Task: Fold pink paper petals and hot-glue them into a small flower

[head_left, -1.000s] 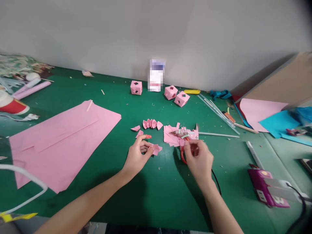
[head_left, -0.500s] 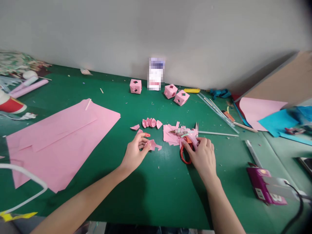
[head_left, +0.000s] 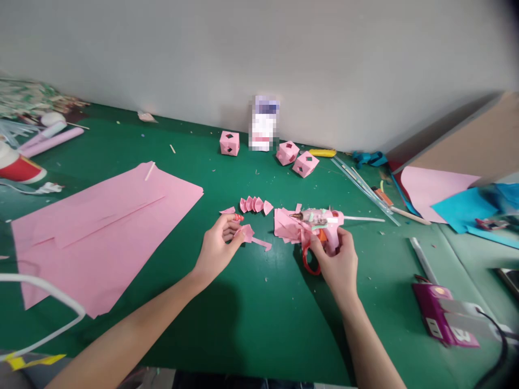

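My left hand (head_left: 222,240) is closed on a folded pink paper piece (head_left: 245,234) with a thin strip sticking out to the right. My right hand (head_left: 338,262) grips the handle of a pink glue gun (head_left: 318,218). Its nozzle points left and a pale glue stick (head_left: 365,219) juts from the back. Beneath the gun lie a stack of pink paper slips (head_left: 286,227) and red-handled scissors (head_left: 310,263), partly hidden. A row of folded pink pieces (head_left: 255,205) sits just beyond my left hand.
Pink paper sheets (head_left: 101,243) cover the left of the green table. Pink paper cubes with cut-outs (head_left: 230,143) stand at the back, near a blurred upright card (head_left: 264,124). A purple power strip (head_left: 436,308) is at right, with clear glue sticks (head_left: 365,189) behind.
My right hand has lifted the glue gun off the scissors and paper slips. My left hand still holds the pink piece, turned slightly. The view has shifted a little.
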Demonstrator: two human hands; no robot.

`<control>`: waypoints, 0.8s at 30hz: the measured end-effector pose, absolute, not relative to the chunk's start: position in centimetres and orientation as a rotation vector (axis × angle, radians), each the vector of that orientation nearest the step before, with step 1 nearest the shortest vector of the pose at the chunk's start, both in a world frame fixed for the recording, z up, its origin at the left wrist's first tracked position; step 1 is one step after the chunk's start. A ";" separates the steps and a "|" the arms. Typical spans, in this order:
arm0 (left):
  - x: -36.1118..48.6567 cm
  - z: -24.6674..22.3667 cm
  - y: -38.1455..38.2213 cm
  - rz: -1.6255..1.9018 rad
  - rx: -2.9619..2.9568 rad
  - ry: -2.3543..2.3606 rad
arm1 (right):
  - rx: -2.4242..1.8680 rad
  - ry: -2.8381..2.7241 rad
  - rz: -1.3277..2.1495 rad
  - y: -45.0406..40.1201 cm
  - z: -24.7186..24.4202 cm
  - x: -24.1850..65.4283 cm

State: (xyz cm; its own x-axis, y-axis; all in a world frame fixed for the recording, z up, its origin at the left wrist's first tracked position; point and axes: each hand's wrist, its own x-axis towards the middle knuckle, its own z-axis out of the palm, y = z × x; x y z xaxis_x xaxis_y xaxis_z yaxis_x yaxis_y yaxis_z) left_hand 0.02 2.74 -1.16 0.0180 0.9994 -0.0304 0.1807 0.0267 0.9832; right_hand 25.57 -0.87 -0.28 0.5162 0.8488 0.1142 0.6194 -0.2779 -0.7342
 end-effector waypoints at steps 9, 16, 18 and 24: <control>0.1 -1.1 2.8 1.084 1.442 1.395 | -2.000 -1.212 0.406 -1.5 -0.4 23.8; 0.2 -1.6 2.8 1.123 1.477 1.372 | -1.985 -1.211 0.405 -1.8 -0.8 23.1; 0.2 -1.5 2.9 1.123 1.498 1.374 | -1.977 -1.281 0.364 -1.8 -1.1 23.1; 0.4 -1.1 2.6 1.135 1.567 1.375 | -1.906 -1.459 0.254 -1.7 -1.6 23.1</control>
